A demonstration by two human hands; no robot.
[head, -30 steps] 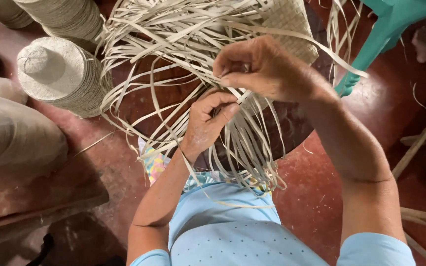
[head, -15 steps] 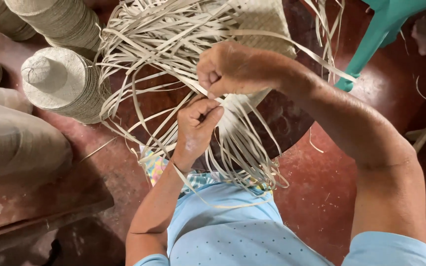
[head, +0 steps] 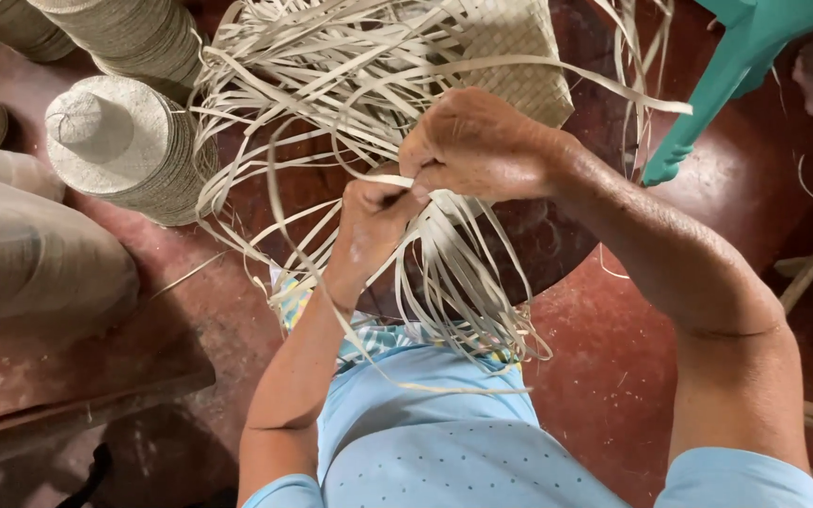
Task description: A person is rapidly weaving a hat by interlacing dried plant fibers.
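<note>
Both hands' grip pinches pale strips [head: 444, 273]; two hat stacks [head: 129, 150] nearby.

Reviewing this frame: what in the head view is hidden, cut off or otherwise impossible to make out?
- Fingertips of the left hand and right hand: curled under among the palm strips, so the exact grip is hidden.
- Woven piece: top cut off by the frame edge, its near edge covered by the right hand.
- Stack of woven hats: further stacks cut off at top and left.
- Teal plastic leg: only part is in frame.
</note>
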